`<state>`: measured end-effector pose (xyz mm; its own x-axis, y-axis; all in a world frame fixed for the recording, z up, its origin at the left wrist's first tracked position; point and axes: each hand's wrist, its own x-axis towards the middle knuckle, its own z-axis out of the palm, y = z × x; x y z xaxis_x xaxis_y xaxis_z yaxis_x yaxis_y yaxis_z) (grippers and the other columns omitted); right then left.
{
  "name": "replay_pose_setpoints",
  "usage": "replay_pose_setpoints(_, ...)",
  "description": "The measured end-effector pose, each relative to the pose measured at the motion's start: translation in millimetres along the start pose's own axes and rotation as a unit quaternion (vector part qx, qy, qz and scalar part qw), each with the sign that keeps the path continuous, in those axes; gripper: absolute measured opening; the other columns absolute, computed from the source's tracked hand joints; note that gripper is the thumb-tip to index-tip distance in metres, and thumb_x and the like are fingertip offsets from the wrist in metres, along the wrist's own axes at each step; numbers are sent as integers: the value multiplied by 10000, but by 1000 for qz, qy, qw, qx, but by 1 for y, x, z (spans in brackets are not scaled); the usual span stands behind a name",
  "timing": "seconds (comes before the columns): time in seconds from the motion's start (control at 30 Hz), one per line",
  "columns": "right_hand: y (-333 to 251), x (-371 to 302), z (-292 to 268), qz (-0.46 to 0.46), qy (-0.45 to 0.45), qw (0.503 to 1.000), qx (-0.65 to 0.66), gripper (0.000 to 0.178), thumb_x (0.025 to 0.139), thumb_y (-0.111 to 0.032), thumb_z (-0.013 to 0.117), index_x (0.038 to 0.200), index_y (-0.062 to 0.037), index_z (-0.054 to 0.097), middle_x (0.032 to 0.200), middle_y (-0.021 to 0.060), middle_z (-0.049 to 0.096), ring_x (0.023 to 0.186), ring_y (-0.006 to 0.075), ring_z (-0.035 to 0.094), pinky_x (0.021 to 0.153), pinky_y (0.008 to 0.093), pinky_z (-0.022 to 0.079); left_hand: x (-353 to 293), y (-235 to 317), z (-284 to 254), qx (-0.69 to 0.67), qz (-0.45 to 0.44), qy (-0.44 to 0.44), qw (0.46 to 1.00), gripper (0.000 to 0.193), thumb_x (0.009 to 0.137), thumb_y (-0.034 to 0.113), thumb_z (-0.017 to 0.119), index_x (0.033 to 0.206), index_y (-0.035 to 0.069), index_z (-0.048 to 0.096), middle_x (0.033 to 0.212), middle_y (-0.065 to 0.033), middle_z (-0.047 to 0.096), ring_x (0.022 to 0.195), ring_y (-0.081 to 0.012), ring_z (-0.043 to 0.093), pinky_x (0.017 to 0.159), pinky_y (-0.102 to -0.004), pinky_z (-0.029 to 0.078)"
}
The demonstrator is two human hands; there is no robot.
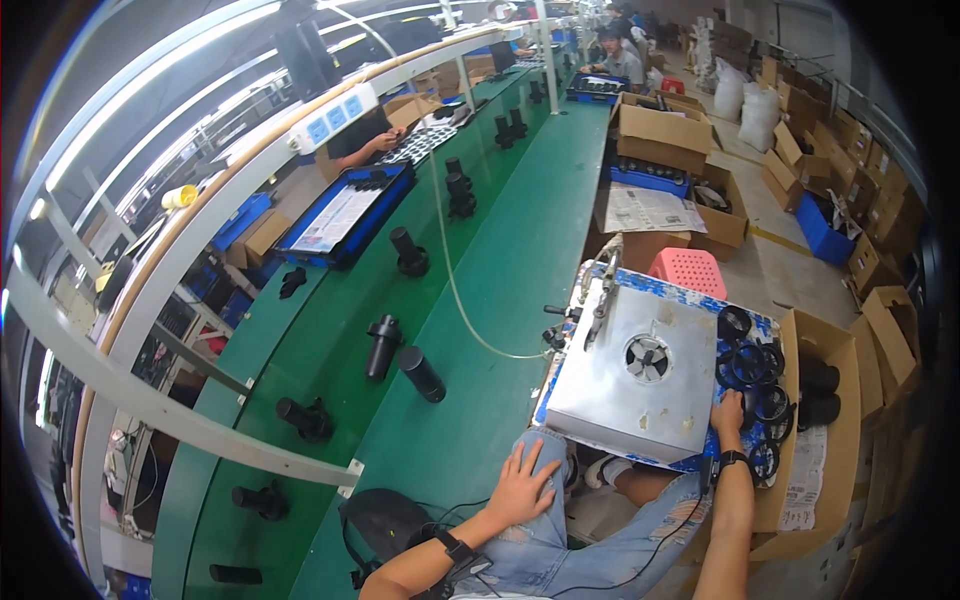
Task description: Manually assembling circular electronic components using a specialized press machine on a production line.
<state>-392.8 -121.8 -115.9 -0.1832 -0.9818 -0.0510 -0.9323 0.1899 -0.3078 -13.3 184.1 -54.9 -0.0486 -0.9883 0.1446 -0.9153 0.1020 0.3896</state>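
Fingers [541, 462] of left hand [520, 488] spread open, flat on denim-clad knee [545, 520].
Right hand [728, 412] reaching onto black ring-shaped parts [755, 365] beside grey metal box with fan [640, 372]; fingers bent over one ring, grip impossible to tell. Cardboard box [838, 420] just right of rings, green conveyor belt [480, 300] to left.

Two black cylindrical parts [400, 360] lie mid-worktop, one grey metal box with a fan [640, 375] at its right edge, and one pink plastic stool [690, 270] beyond.
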Motion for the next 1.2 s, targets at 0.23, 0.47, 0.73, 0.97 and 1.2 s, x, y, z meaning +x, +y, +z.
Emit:
replay_pose_setpoints(0.23, -18, 17, -11, 47, 69, 996, 1, 367, 798, -185, 640, 1116, -108, 473, 1012, 223, 635, 949, 418, 616, 805, 517, 485, -3, -1, 3, -14, -13, -7, 1000, 554, 816, 328, 631, 1339, 208, 489, 1521, -195, 233, 1360, -495, 235, 1064, -565, 281)
replay_pose_setpoints(0.47, -8, 12, -37, -114, 167, 979, -15, 435, 698, -98, 686, 1096, -54, 517, 1131, 185, 539, 1058, 393, 524, 920, 449, 427, -4, 1, 2, -16, -28, -11, 999, 562, 818, 298, 618, 1349, 209, 456, 1538, -173, 208, 1380, -478, 207, 1077, -564, 260)
replay_pose_setpoints(0.73, 71, 0, 23, -46, 78, 994, -67, 492, 771, -197, 707, 1200, -59, 509, 1344, 163, 428, 1207, 387, 441, 989, 476, 387, -2, 0, 5, -29, -25, -1, 999, 565, 813, 282, 615, 1348, 197, 455, 1539, -174, 201, 1386, -473, 195, 1081, -558, 253)
replay_pose_setpoints(0.97, 67, -26, 26, -92, 47, 994, -37, 382, 800, -143, 665, 1141, -55, 517, 1195, 170, 513, 1053, 385, 537, 884, 441, 445, -5, 0, 6, -45, -28, 8, 999, 568, 808, 269, 619, 1346, 187, 457, 1538, -184, 193, 1390, -465, 191, 1087, -552, 247)
replay_pose_setpoints(1.2, 61, -21, -3, -27, 96, 989, 112, 598, 784, -90, 631, 1340, -84, 411, 1308, 215, 476, 1193, 411, 460, 991, 439, 390, -11, -2, 4, -41, -21, 16, 999, 562, 808, 277, 620, 1340, 184, 466, 1537, -182, 200, 1390, -462, 193, 1080, -551, 256)
